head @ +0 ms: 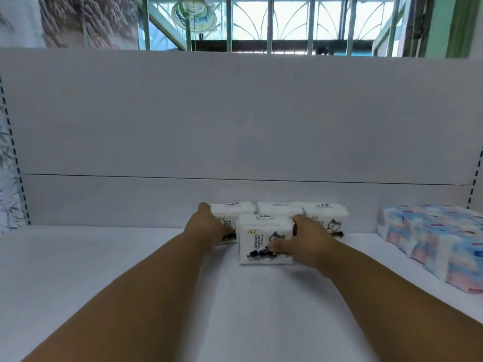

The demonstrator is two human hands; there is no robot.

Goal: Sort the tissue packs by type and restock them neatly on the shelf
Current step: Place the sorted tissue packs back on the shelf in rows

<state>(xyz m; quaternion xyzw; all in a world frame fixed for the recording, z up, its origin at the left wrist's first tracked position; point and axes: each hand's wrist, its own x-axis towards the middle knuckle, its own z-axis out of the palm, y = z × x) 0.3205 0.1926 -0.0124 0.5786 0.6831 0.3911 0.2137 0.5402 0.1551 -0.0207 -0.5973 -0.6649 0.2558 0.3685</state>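
- front white tissue pack [265, 240]: upright on the white shelf [130, 283], before three like packs [279, 208].
- right hand [305, 242]: fingers curled, gripping its right end.
- left hand [209, 226]: against the left rear pack; grip cannot be told.
- blue-pink packs [439, 239]: far right.

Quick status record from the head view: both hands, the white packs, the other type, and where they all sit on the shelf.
left hand: against the left side of the front white pack, in front of the back-left pack; grip hidden
right hand: holds the front white pack's right side, thumb on its face
front white pack: upright, ahead of the back row
back row: three white packs by the shelf back panel
blue-pink packs: grouped at the far right, apart from the white ones
shelf: white
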